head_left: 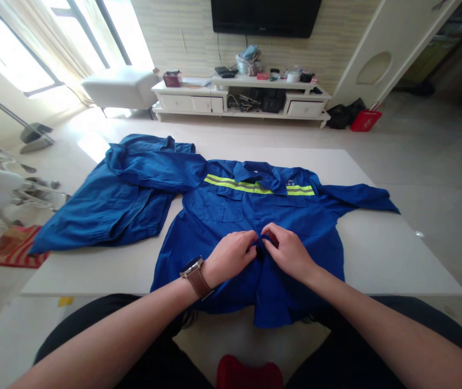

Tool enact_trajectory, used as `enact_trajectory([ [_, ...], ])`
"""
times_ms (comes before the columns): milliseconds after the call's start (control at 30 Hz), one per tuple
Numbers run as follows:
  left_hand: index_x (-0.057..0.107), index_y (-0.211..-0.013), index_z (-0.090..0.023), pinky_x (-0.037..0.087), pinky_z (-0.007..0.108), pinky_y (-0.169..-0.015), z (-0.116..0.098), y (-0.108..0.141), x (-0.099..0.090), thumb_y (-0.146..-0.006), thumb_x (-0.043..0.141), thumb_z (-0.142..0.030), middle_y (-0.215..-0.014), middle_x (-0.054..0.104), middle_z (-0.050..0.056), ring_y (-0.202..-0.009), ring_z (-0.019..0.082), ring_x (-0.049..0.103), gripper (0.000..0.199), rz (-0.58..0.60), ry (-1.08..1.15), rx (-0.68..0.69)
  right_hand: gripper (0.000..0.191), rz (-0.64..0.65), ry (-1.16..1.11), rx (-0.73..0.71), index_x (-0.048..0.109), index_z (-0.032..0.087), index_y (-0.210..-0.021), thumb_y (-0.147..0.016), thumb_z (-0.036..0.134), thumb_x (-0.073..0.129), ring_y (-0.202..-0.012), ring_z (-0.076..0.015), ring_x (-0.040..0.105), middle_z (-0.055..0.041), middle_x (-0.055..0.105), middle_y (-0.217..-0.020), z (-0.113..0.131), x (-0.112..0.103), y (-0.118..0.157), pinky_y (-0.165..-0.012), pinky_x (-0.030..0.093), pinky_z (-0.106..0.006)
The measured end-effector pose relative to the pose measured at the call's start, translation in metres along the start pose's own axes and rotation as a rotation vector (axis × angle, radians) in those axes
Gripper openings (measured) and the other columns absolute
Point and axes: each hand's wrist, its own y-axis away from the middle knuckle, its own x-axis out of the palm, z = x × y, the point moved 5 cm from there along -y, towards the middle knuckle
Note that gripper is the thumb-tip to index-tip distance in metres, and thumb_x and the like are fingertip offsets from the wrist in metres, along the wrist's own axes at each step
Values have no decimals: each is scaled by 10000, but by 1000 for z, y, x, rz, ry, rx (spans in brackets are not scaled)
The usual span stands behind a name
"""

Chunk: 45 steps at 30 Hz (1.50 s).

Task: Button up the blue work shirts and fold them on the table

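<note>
1. Two bare hands meet at the front opening of a blue jacket point(198, 237), which lies spread on the white worktop point(401, 259), collar away from the person, hem hanging over the near edge.
2. The left hand point(233, 253), with a watch point(194, 274) on its wrist, pinches one front edge between thumb and fingers.
3. The right hand point(290, 251), just beside it, pinches the facing edge.
4. A yellow-and-grey band point(231, 184) crosses the chest.
5. Another blue garment point(97, 208) lies to the left, partly under one jacket sleeve.
</note>
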Motion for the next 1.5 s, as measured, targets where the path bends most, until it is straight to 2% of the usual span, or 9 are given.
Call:
enact_trajectory([
  [167,632,-899,-192,408,268,-684,-1,2,2,-923,558,-154,-799,684,13,-766,176,644,87,14,3,4,78,30,13,-11,607,227,-891,-881,160,570,-758,-174,576,-7,656,-848,1,3,0,-699,362,-277],
  [367,657,-923,-201,419,262,-682,-1,2,2,-902,565,-155,-827,709,14,-780,177,659,105,-19,14,-11,65,-14,19,-47,584,225,-844,-867,166,566,-734,-172,548,0,608,-797,3,0,1,-685,356,-278],
  [533,716,-1025,-221,452,265,-704,5,0,-2,-880,589,-181,-834,734,7,-784,187,680,197,-46,4,-96,110,-52,-165,-58,513,229,-848,-843,124,482,-752,-176,564,2,578,-787,7,-2,-1,-721,399,-277],
  [733,741,-1032,-243,484,268,-750,4,0,-5,-886,594,-214,-869,751,11,-827,195,696,209,-31,-19,-121,203,32,-235,-19,497,234,-878,-787,88,389,-782,-188,565,-5,580,-814,7,5,-1,-746,399,-295],
  [1067,703,-973,-247,468,266,-731,-5,3,-9,-908,570,-209,-905,747,10,-857,202,702,153,-19,-86,-81,140,90,-339,-12,455,234,-813,-819,129,362,-695,-170,483,27,483,-705,11,3,2,-670,354,-293],
  [1167,686,-965,-242,456,268,-719,-6,3,-11,-916,561,-211,-922,744,11,-871,205,702,137,-21,-98,-58,60,111,-309,15,464,232,-817,-867,201,453,-704,-164,502,33,511,-718,13,4,2,-673,356,-286],
  [1267,684,-977,-244,447,266,-709,-5,4,-12,-915,565,-207,-925,744,9,-873,203,700,139,-22,-101,-62,66,105,-216,5,501,225,-855,-829,203,558,-784,-177,560,15,588,-803,14,3,1,-722,377,-285],
  [1500,678,-972,-245,445,268,-711,-7,5,-16,-921,549,-187,-1012,739,10,-876,192,690,150,-44,-108,-28,124,171,-185,-89,613,210,-910,-919,175,495,-808,-183,631,-13,672,-850,18,-3,1,-742,404,-280],
])
